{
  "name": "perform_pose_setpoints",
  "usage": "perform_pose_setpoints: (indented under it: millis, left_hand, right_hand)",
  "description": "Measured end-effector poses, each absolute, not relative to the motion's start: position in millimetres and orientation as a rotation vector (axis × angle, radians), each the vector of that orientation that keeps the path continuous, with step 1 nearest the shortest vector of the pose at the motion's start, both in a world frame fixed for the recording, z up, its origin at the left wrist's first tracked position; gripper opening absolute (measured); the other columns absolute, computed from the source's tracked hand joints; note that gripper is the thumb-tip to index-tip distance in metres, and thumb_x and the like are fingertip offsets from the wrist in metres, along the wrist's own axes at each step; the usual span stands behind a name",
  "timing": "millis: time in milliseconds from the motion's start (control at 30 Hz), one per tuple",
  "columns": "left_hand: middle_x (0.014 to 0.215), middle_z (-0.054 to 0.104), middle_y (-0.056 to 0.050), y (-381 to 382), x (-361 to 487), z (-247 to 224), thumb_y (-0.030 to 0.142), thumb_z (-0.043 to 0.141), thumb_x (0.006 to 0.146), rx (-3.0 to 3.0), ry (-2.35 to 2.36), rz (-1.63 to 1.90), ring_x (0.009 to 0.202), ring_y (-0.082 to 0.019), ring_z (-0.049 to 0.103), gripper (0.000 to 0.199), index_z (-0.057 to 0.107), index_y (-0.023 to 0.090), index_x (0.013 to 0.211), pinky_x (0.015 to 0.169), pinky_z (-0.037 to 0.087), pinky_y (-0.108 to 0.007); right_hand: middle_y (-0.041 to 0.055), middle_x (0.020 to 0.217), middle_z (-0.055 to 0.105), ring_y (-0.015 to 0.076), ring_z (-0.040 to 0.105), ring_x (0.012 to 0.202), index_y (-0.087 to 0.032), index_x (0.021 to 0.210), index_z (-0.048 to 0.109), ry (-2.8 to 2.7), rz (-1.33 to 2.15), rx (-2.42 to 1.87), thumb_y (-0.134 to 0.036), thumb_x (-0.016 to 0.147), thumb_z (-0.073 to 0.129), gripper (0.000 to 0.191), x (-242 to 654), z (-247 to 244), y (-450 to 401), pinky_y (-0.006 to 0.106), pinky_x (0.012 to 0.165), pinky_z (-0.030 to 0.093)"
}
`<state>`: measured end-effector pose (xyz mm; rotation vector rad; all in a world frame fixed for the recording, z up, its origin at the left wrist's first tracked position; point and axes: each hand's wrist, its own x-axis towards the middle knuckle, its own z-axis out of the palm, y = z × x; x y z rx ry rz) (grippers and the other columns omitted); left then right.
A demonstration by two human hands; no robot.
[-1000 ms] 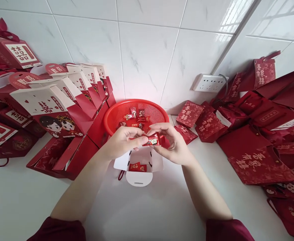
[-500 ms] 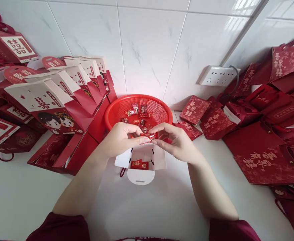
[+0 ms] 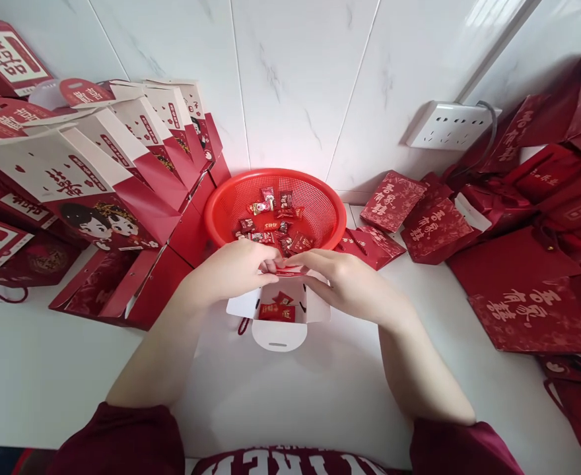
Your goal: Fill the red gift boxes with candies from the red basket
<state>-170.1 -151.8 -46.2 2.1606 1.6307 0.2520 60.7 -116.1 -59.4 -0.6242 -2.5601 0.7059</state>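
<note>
A white-lined gift box (image 3: 279,336) lies with its flaps spread in front of the red basket (image 3: 214,218). Inside it are several red-wrapped candies (image 3: 276,313), one resting tilted on top. My left hand (image 3: 238,270) is over the box's back left edge, fingers curled and thumb apart from them, with no candy visible in it. My right hand (image 3: 342,277) is over the back right edge, fingers and thumb apart. Between the hands shows a red strip along the box's back edge. More wrapped candies (image 3: 268,204) lie in the basket behind my hands.
Upright red-and-white gift boxes (image 3: 107,171) crowd the left side. Red gift bags (image 3: 513,297) and small red boxes (image 3: 392,201) are piled at the right. A white power strip (image 3: 451,126) is by the tiled wall (image 3: 300,86), its cable running down among the bags.
The red-wrapped candies pinched between both hands have left the fingers, and another candy shows in the box. My hands have opened. The view has shifted slightly.
</note>
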Motion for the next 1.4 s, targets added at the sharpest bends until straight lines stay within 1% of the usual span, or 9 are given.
perform_pose_setpoints:
  millis: [100,200,300,367,500,667,933,1167,1400]
  left_hand:
    - [0.088,0.075,-0.002,-154.8,-163.9,-47.1,0.038,0.057,0.089,2.252,1.659,0.170,0.080,-0.022,0.067,0.021,0.072,0.023,0.089,0.065,0.041,-0.029]
    - [0.080,0.073,-0.006,-157.7,-159.2,-45.5,0.027,0.049,0.090,2.339,1.693,0.124,0.073,-0.022,0.064,0.024,0.069,0.020,0.079,0.060,0.034,-0.030]
    - [0.067,0.065,-0.004,-158.2,-161.3,-44.4,0.023,0.045,0.089,2.243,1.762,0.110,0.058,-0.018,0.055,0.024,0.059,0.020,0.070,0.054,0.028,-0.030]
    - [0.060,0.060,-0.002,-159.5,-165.4,-43.4,0.026,0.045,0.089,2.130,1.755,0.067,0.051,-0.016,0.049,0.025,0.051,0.020,0.066,0.050,0.026,-0.030]
    - [0.053,0.049,-0.001,-167.9,-172.4,-38.3,0.026,0.048,0.084,2.076,1.693,-0.023,0.047,-0.014,0.039,0.028,0.039,0.020,0.058,0.048,0.022,-0.031]
    - [0.053,0.044,0.000,-175.8,-176.5,-34.8,0.027,0.051,0.080,2.023,1.664,0.024,0.047,-0.012,0.033,0.029,0.036,0.019,0.056,0.047,0.020,-0.031]
    - [0.057,0.057,-0.002,-170.4,-182.8,-42.3,0.027,0.053,0.077,1.871,1.713,0.073,0.050,-0.015,0.051,0.019,0.046,0.020,0.061,0.049,0.028,-0.029]
    - [0.056,0.058,-0.003,-172.1,-179.6,-39.4,0.032,0.051,0.079,1.786,1.781,0.048,0.048,-0.017,0.056,0.027,0.039,0.020,0.059,0.044,0.027,-0.028]
    - [0.055,0.065,-0.006,-167.8,-182.6,-41.4,0.032,0.049,0.080,1.683,1.701,-0.001,0.051,-0.021,0.064,0.029,0.047,0.020,0.054,0.049,0.039,-0.028]
  right_hand:
    - [0.0061,0.121,0.069,0.0209,0.068,0.100,-0.022,0.127,0.060,-2.615,0.720,-0.664,-0.022,0.100,0.049,0.029,67.5,-51.3,-121.8,0.035,0.084,0.054]
    - [0.0050,0.123,0.068,0.0205,0.067,0.102,-0.023,0.125,0.060,-2.715,0.842,-0.503,-0.030,0.097,0.057,0.029,72.7,-43.0,-129.4,0.034,0.087,0.052]
    - [0.0087,0.124,0.066,0.0259,0.063,0.108,-0.021,0.127,0.059,-2.885,0.851,-0.378,-0.037,0.084,0.075,0.048,67.7,-45.3,-140.5,0.038,0.089,0.051]
    - [0.0109,0.118,0.068,0.0284,0.064,0.104,-0.018,0.128,0.059,-3.020,0.819,-0.410,-0.032,0.076,0.082,0.058,60.7,-50.8,-149.1,0.041,0.088,0.050]
    - [0.0082,0.105,0.072,0.0272,0.066,0.094,-0.018,0.122,0.062,-3.172,0.805,-0.428,-0.024,0.071,0.085,0.057,58.1,-54.0,-160.3,0.041,0.083,0.050]
    - [0.0077,0.114,0.069,0.0280,0.066,0.100,-0.023,0.125,0.060,-3.102,0.708,-0.539,-0.024,0.072,0.085,0.058,83.4,-42.7,-155.7,0.040,0.085,0.049]
    - [0.0067,0.111,0.070,0.0287,0.066,0.098,-0.025,0.121,0.062,-3.111,0.622,-0.659,-0.016,0.071,0.084,0.055,88.1,-43.6,-152.6,0.042,0.086,0.050]
    - [0.0058,0.098,0.070,0.0250,0.067,0.090,-0.021,0.102,0.068,-3.081,0.633,-0.674,-0.019,0.085,0.072,0.018,77.2,-44.9,-150.2,0.039,0.077,0.052]
    - [0.0134,0.119,0.065,0.0277,0.064,0.106,-0.017,0.117,0.063,-2.737,0.518,-0.894,-0.026,0.099,0.052,0.023,79.6,-44.7,-146.6,0.044,0.088,0.054]
